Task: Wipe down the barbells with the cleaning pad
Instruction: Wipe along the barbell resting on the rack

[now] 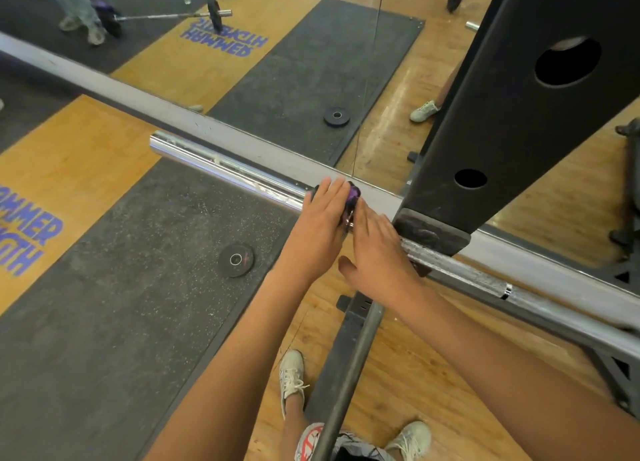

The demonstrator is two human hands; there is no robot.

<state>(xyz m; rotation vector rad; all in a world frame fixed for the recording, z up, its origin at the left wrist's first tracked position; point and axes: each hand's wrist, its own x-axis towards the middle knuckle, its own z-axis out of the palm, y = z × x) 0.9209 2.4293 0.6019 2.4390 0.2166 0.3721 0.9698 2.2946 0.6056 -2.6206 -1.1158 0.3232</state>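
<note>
In mid-frame the left hand (325, 218), fingers straight, presses the cleaning pad (354, 194) onto the barbell (225, 170), the flat right hand (377, 252) beside probably steadying it.

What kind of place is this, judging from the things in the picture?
Most likely a gym's weight area: a chrome barbell runs past a black rack, and a small weight plate lies on the rubber mat.

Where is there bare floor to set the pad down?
Free: mat left of the plate, below the sleeve; wood panel left of that. Crowded: by the upright, where left hand, right hand and pad meet.
</note>
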